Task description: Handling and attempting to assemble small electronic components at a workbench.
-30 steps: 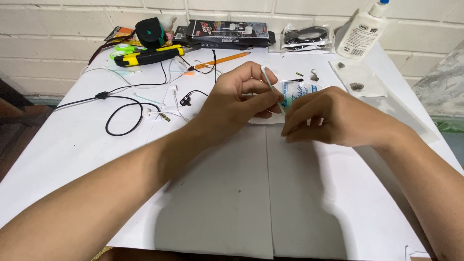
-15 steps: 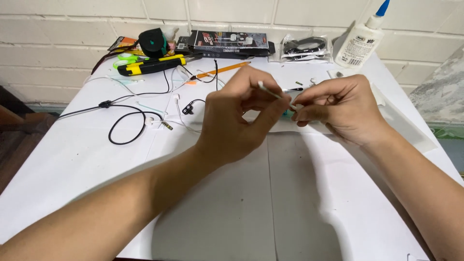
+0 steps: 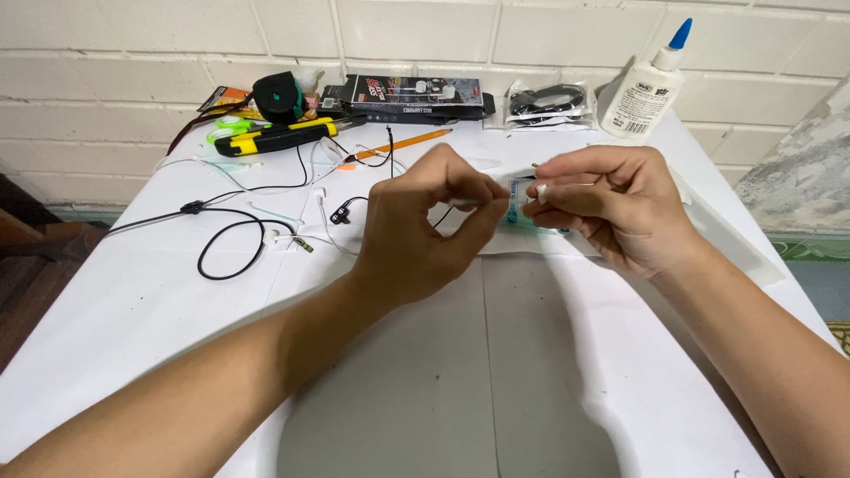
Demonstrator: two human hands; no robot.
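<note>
Both hands mid-frame: left hand [image 3: 434, 221] fingers pinched on thin white stick, right hand [image 3: 602, 208] pinched on small tube [image 3: 518, 212]. Black cable [image 3: 232, 239] untouched, left.

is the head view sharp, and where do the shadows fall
Head view: the back items like the glue bottle are crisp; the left hand and right hand look slightly soft at the fingertips. Soft lighting, a broad dark shadow on the table beneath the forearms.
</note>
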